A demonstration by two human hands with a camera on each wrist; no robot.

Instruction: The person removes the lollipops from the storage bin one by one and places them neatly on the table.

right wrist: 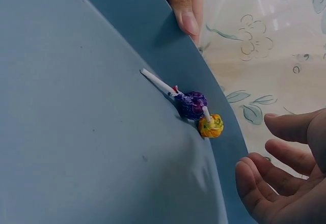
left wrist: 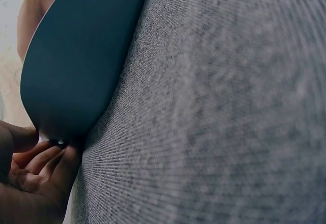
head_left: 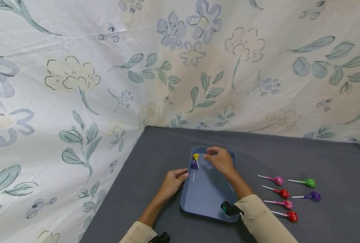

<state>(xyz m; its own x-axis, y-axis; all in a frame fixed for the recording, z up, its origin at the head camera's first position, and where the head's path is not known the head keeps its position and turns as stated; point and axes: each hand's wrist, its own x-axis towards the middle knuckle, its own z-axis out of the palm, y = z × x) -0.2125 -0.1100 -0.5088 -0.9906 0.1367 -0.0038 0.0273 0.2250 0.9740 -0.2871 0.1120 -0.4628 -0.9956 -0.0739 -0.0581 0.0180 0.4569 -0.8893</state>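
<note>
A blue tray (head_left: pixel 211 195) lies on the dark cloth, with a yellow lollipop (head_left: pixel 196 156) and a purple lollipop (head_left: pixel 194 165) side by side near its far left corner. My left hand (head_left: pixel 173 182) holds the tray's left side, thumb at the rim and fingers against the outer wall, as the left wrist view also shows. Over the far part of the tray is my right hand (head_left: pixel 219 160), just right of the yellow lollipop. Its fingers (right wrist: pixel 277 155) are loosely bent with nothing between them in the right wrist view.
Right of the tray lie several more lollipops: a green one (head_left: pixel 310 183), a purple one (head_left: pixel 316 196), and a column of pink (head_left: pixel 278 180) and red (head_left: pixel 284 193) ones, sticks pointing left. A floral curtain (head_left: pixel 192 84) rises behind the dark cloth (head_left: pixel 131 189) and along its left side.
</note>
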